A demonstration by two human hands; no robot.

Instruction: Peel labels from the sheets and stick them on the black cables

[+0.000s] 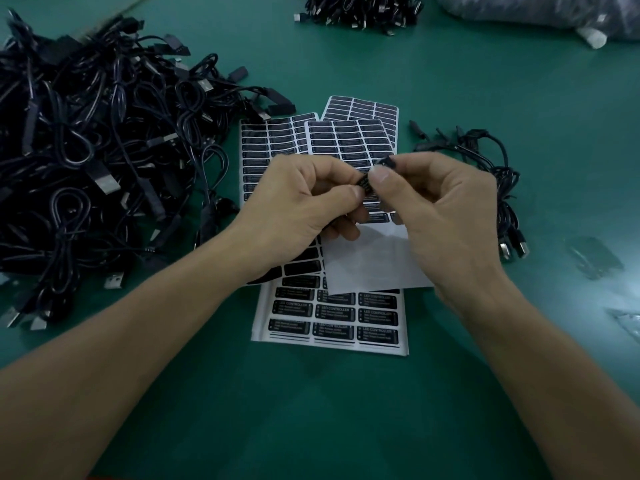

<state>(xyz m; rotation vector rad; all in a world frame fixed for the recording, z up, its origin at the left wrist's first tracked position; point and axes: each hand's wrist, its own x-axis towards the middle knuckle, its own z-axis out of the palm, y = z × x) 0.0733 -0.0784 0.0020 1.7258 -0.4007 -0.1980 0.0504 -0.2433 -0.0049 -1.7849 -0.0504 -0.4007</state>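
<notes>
Green matting covers the bench, and the task's thing sits raised over its middle: a small black label with fine white print too small to read, lying against the end of a black cable. Its long axis slants from lower left up to upper right, the cable's dark tip poking out at the upper end.

Thumb and forefinger of the left hand pinch the label's lower end, the other fingers curled beneath. Opposite, the right hand grips the black cable, thumb pressed on the upper end and fingers folded behind. Both forearms reach in from the near edge, thumbs almost meeting.

Directly below lie overlapping label sheets; the nearest labels read "LED CONTROLLER", with smaller lines beneath that cannot be made out. A blank backing sheet rests on top of them. A large cable pile fills the left side, a small cable bundle lies to the right, and another cable heap sits at the far edge beside a plastic bag.
</notes>
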